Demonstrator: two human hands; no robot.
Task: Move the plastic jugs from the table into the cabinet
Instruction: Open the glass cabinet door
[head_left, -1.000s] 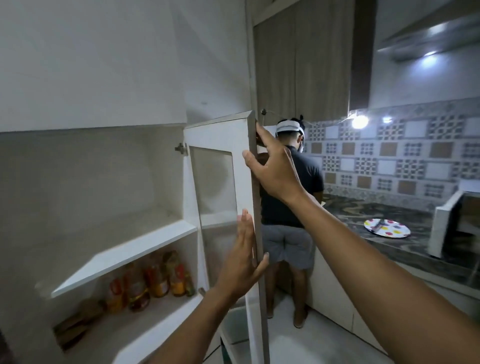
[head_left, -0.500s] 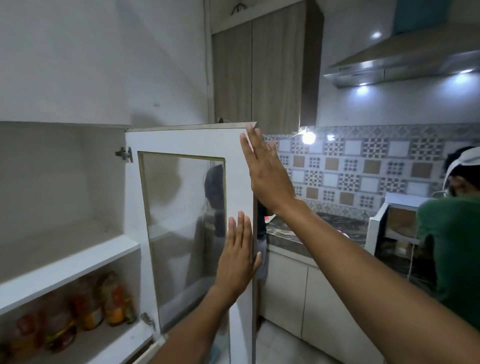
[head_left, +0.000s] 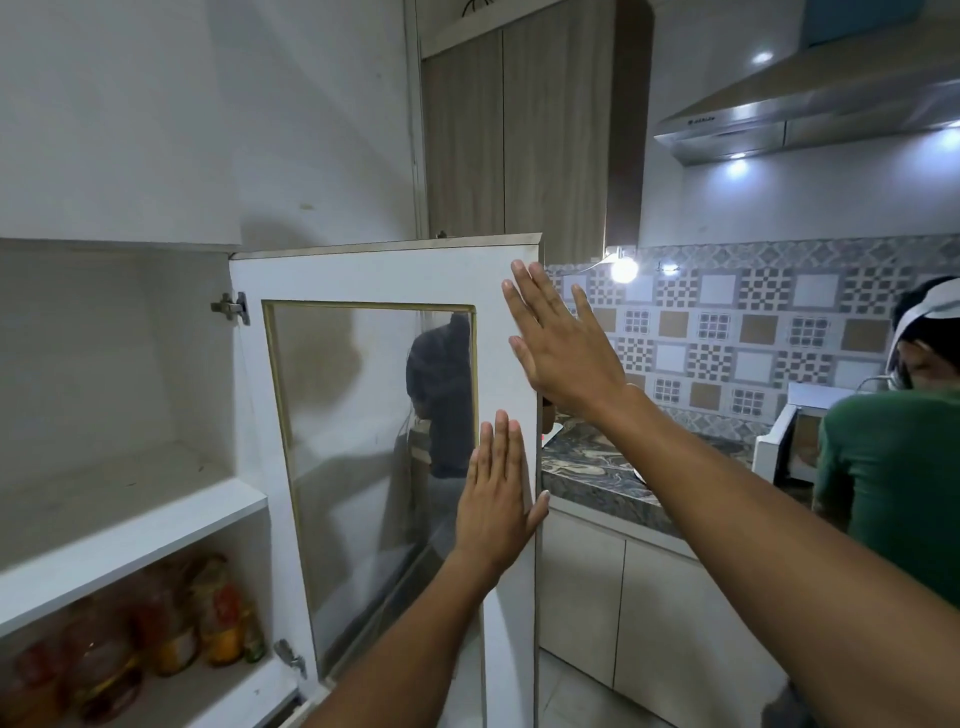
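Observation:
A white cabinet (head_left: 130, 525) stands open at the left, with a bare upper shelf. On its lower shelf stand several clear plastic jugs (head_left: 171, 623) with red and orange labels. The cabinet door (head_left: 374, 275), white-framed with a glass pane, hangs partly swung in front of me. My left hand (head_left: 496, 501) lies flat with straight fingers against the door's free edge, low down. My right hand (head_left: 558, 340) is spread flat against the same edge near the top. Neither hand holds anything.
A marble counter (head_left: 597, 478) with white base cabinets runs along the right under a patterned tile wall. A person in a green shirt (head_left: 893, 483) stands at the far right by a white appliance (head_left: 784, 441). Another person shows through the glass pane. A steel hood hangs above.
The door has swung from edge-on towards the cabinet. My right hand went from gripping its edge to lying flat on it. The view turned right, bringing the person in green into view.

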